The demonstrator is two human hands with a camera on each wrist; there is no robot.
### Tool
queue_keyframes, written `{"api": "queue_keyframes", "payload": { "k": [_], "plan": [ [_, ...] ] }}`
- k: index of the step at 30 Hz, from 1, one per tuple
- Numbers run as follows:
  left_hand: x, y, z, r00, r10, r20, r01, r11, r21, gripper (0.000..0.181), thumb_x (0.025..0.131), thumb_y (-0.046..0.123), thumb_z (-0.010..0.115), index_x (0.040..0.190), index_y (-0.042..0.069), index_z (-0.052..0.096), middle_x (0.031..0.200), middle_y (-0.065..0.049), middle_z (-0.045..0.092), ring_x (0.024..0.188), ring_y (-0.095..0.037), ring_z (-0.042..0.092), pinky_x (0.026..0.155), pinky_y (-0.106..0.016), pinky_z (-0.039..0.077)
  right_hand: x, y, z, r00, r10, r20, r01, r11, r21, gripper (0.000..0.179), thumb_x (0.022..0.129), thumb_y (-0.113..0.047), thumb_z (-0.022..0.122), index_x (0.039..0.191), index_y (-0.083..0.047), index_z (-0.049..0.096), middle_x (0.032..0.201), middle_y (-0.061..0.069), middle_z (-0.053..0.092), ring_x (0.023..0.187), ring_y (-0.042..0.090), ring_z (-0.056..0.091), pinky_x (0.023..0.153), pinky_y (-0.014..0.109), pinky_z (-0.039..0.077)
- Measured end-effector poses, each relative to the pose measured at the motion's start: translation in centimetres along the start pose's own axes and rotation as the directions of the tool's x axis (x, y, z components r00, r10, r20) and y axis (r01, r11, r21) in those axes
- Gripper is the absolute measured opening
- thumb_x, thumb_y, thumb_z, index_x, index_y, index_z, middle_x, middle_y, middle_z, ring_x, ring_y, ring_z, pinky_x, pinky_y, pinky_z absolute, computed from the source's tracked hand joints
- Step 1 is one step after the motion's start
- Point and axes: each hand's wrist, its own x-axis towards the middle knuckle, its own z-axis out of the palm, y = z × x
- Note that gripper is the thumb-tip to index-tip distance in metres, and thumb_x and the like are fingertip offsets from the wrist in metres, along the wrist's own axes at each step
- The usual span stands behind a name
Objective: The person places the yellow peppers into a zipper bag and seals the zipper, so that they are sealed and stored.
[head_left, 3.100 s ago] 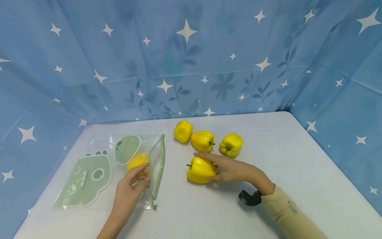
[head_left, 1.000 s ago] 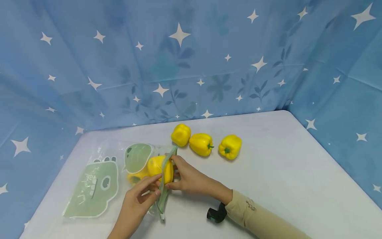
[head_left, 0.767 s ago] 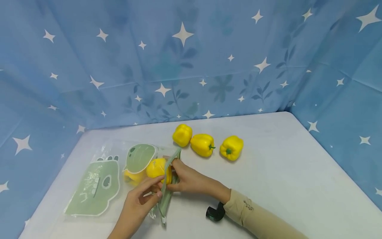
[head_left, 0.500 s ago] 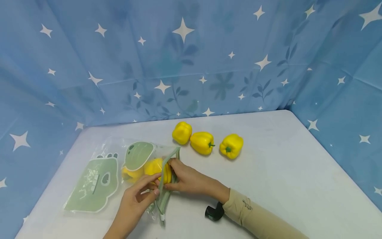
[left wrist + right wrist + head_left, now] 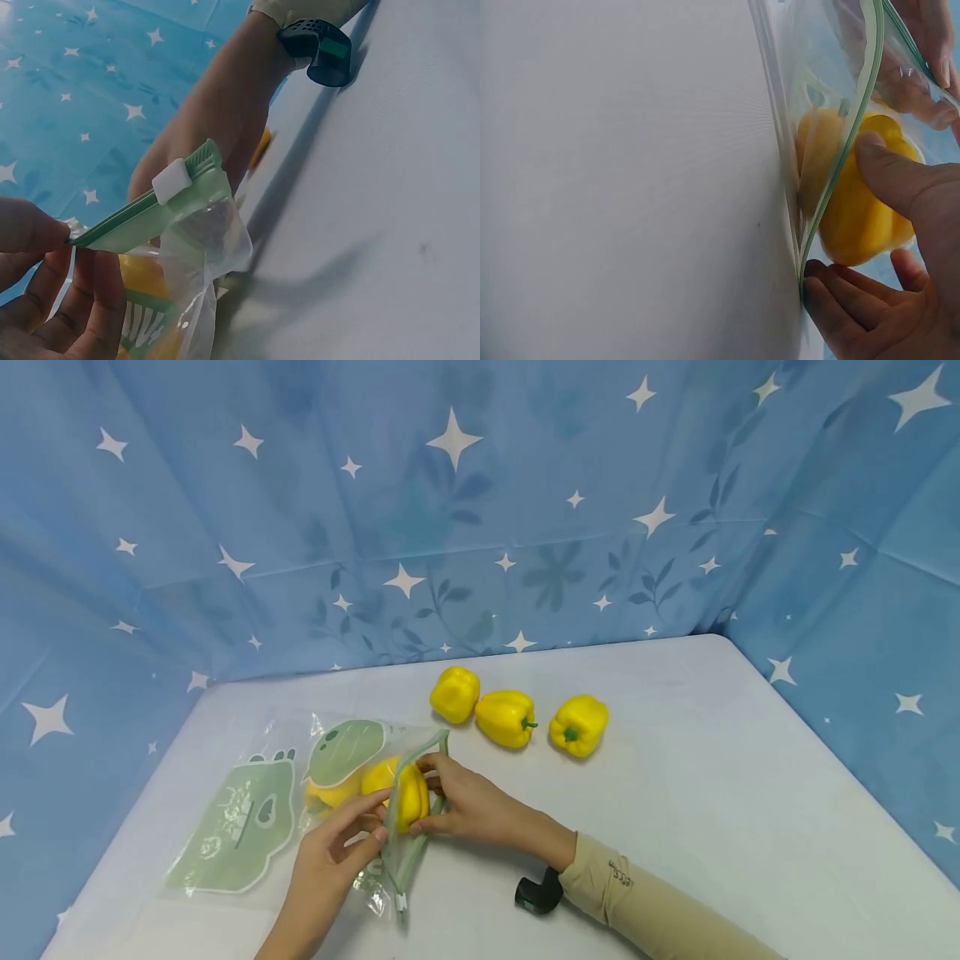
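Since about three seconds ago, your right hand (image 5: 480, 802) and the yellow pepper (image 5: 412, 797) it holds are farther left, off the open cloth and at the mouth of the clear bag (image 5: 262, 852). Your left hand (image 5: 322, 852) stays by that mouth.

In the head view, you look to be at the step of putting this pepper in. It sits in the mouth, with one side seen through the plastic. The next move seems to call for a push deeper, with the mouth kept wide, then letting go. Count one bag and five peppers: the one you hold, an inside pepper (image 5: 326, 795) farther in, and three loose on the white table (image 5: 697, 752). Those are the back pepper (image 5: 455, 695), the middle pepper (image 5: 502, 718) just beside it, and the end pepper (image 5: 578, 725), a bit apart.

In the left wrist view, your left thumb and finger pinch the bag's green edge (image 5: 124, 221). One white slider (image 5: 172, 181) sits on that edge.

In the right wrist view, your right hand is spread as wide as the pepper and holds it, thumb pressed on its side. You can't tell how many other fingers touch it.
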Motion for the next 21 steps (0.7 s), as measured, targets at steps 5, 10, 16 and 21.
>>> {"api": "queue_keyframes", "payload": {
  "k": [5, 10, 16, 21],
  "plan": [
    [-0.09, 0.14, -0.05, 1.000, -0.003, -0.012, 0.003, 1.000, 0.004, 0.038, 0.101, 0.006, 0.066, 0.139, 0.010, 0.064, 0.116, -0.002, 0.066, 0.101, -0.011, 0.068, 0.084, -0.022, 0.062, -0.11, -0.12, 0.14, 1.000, -0.011, -0.014, 0.010, 0.999, -0.034, 0.050, 0.088, -0.034, 0.086, 0.116, -0.017, 0.048, 0.123, -0.002, 0.062, 0.106, 0.011, 0.063, 0.090, 0.017, 0.051],
    [-0.10, 0.33, -0.03, 1.000, -0.011, -0.010, 0.011, 1.000, 0.017, 0.037, 0.102, 0.008, 0.066, 0.139, 0.013, 0.065, 0.116, -0.003, 0.066, 0.100, -0.012, 0.068, 0.084, -0.022, 0.062, -0.40, -0.22, 0.04, 0.999, -0.030, 0.012, 0.031, 0.993, -0.115, 0.031, 0.092, -0.042, 0.081, 0.097, -0.023, 0.058, 0.130, -0.005, 0.061, 0.111, 0.010, 0.060, 0.091, 0.023, 0.052],
    [-0.04, 0.25, -0.07, 1.000, -0.010, -0.009, 0.011, 1.000, 0.015, 0.037, 0.102, 0.008, 0.066, 0.139, 0.013, 0.064, 0.117, -0.004, 0.066, 0.100, -0.012, 0.068, 0.085, -0.022, 0.062, -0.57, -0.29, 0.06, 0.999, -0.034, 0.027, 0.036, 0.993, -0.109, 0.016, 0.096, -0.039, 0.076, 0.098, -0.026, 0.066, 0.146, -0.001, 0.059, 0.135, 0.018, 0.058, 0.112, 0.038, 0.052],
    [-0.10, -0.05, -0.17, 1.000, -0.012, -0.026, 0.013, 1.000, 0.013, 0.038, 0.102, 0.007, 0.066, 0.139, 0.010, 0.064, 0.116, 0.000, 0.066, 0.101, -0.009, 0.068, 0.084, -0.021, 0.061, -0.65, -0.31, 0.04, 0.998, -0.048, 0.043, 0.054, 0.987, -0.152, 0.027, 0.098, -0.038, 0.074, 0.123, -0.028, 0.068, 0.157, 0.000, 0.050, 0.144, 0.021, 0.051, 0.117, 0.046, 0.049]
  ]
}}
